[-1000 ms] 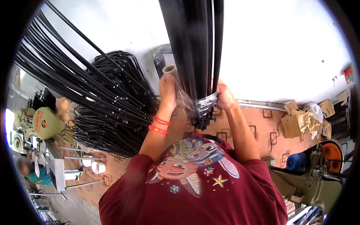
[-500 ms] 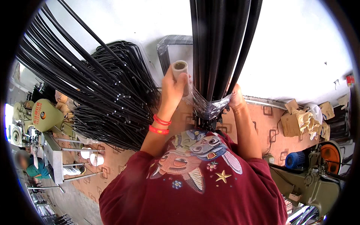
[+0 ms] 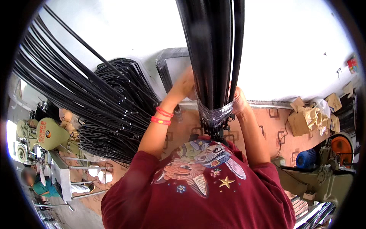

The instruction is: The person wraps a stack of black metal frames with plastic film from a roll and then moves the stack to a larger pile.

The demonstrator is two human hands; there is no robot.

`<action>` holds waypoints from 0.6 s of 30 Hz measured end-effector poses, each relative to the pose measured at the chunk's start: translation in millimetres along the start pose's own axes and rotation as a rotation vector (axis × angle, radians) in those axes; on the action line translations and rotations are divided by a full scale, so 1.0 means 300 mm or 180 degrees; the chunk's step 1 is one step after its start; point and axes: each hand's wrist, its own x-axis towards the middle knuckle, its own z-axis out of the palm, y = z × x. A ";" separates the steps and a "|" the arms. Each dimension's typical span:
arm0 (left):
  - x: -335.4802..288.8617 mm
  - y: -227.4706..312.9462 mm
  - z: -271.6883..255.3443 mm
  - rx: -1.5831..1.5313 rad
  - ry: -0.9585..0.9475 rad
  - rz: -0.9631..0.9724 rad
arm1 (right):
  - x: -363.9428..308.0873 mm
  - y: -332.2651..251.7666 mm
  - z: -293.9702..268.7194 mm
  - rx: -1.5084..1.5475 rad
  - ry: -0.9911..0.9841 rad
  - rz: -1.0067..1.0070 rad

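Since half a second ago, the left hand (image 3: pixel 185 84) has dropped from holding a tape roll up at 12 o'clock to pressing against the bundle of long black rods (image 3: pixel 213 57), which now stands nearer the centre. The roll is no longer visible. The right hand (image 3: pixel 238 100) grips the bundle from 3 o'clock; both hands clasp it from opposite sides, just above a band of clear plastic wrap (image 3: pixel 214 114) around its lower end. That wrap looks already wound on, so binding this end seems well along; whether it is finished cannot be told. At 9 o'clock, a loose fan of black rods (image 3: pixel 87 103) lies unbound.
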 end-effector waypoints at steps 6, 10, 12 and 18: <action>-0.097 0.068 -0.031 -0.1538 0.0782 -0.1330 | 0.032 0.013 -0.068 0.0146 -0.0355 0.0217; -0.127 0.109 -0.036 -0.1115 0.1480 -0.0859 | 0.037 0.008 -0.058 0.0111 -0.0491 0.0336; -0.158 0.156 -0.049 -0.0746 0.1786 -0.0667 | 0.031 0.001 -0.031 0.0085 -0.0449 0.0431; -0.164 0.144 -0.070 -0.0853 0.1655 -0.0651 | 0.043 0.017 -0.074 0.0103 -0.0597 0.0763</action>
